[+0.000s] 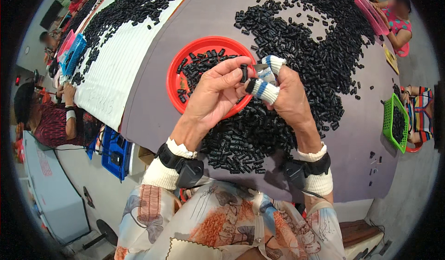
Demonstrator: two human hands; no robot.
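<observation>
evidently the left hand (214, 91) pinched a small black part (244, 72) upright so the right hand (287, 93), closed on a small blade (259, 68), could reach it above the red tray (174, 81).

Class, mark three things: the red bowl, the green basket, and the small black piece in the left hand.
red bowl (185, 56), head view, bare upper-left rim.
green basket (388, 117), head view, left wall.
small black piece (244, 73), head view, its middle, pinched by the left hand (215, 93).

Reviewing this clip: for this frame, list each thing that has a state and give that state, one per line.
left hand: shut, pinching a small black part between the fingertips
small black part: held upright above the dish
right hand: shut on a small blade, two fingers wrapped in cloth
small blade: tip close to the part
red dish: partly filled with black parts
green basket: holds black parts
</observation>
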